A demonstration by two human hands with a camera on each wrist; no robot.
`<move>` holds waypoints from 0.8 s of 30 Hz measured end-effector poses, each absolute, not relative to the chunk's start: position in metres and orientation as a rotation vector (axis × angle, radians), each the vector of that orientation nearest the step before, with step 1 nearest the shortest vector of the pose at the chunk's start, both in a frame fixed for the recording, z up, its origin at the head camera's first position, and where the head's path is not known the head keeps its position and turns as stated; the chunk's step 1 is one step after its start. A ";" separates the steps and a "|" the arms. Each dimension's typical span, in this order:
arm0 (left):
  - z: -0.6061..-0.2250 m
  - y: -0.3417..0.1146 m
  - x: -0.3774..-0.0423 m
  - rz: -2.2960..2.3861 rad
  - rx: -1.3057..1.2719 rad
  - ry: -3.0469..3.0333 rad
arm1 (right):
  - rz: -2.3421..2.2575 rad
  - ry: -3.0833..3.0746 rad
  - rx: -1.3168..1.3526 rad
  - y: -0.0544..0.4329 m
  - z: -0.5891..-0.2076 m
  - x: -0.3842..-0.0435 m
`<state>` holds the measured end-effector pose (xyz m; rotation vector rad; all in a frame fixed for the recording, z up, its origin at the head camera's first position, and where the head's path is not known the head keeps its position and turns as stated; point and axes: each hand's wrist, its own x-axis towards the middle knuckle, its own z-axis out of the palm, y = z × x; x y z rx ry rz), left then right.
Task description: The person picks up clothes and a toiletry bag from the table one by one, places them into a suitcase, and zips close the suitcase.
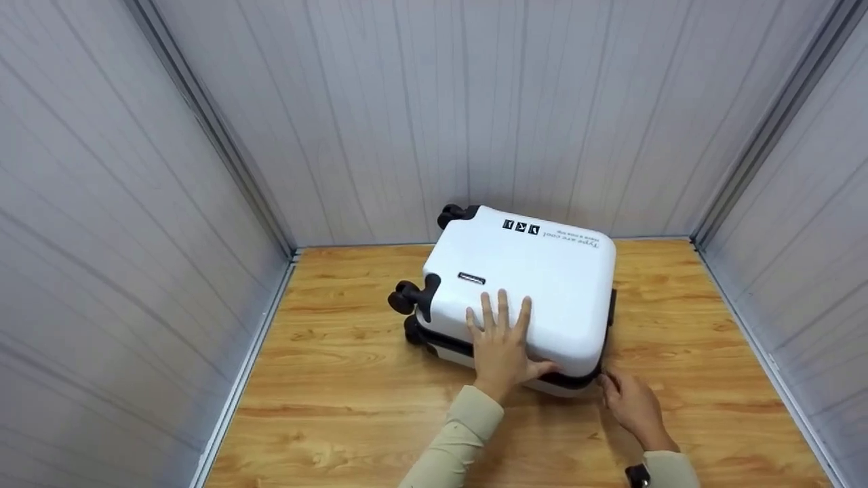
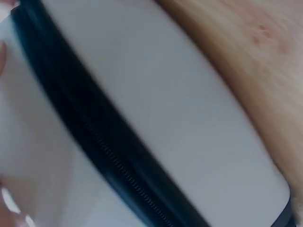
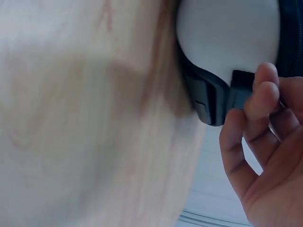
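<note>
A white hard-shell suitcase (image 1: 542, 298) lies flat on the wooden floor, its black wheels (image 1: 401, 298) pointing left. Spread across the near part of its top shell is my left hand (image 1: 500, 352), fingers straight and thumb out toward the right. My right hand (image 1: 634, 407) is at the near right corner, beside the black zipper band. Its thumb and index finger (image 3: 266, 97) pinch a zipper pull, mostly hidden by the fingertips; a dark tab (image 3: 242, 79) shows next to them. The left wrist view shows the zipper teeth (image 2: 123, 172) along the suitcase's side.
Wood-patterned floor (image 1: 325, 407) surrounds the suitcase. A pale panelled wall (image 1: 434, 122) stands close behind it, with side walls at left (image 1: 122, 271) and right (image 1: 800, 257). A black handle part (image 1: 612, 307) juts from the suitcase's right end.
</note>
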<state>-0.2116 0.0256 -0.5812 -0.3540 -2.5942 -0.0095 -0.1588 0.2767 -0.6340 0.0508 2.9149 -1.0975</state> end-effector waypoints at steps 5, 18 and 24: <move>-0.571 -0.013 -0.228 -0.063 -0.375 -2.725 | -1.139 2.920 0.058 0.277 -0.642 -0.161; -0.548 -0.099 -0.277 -0.386 -0.377 -2.917 | -1.228 2.873 0.091 0.277 -0.646 -0.161; -0.541 -0.113 -0.286 -0.262 -0.361 -2.966 | -1.187 2.882 0.125 0.276 -0.644 -0.161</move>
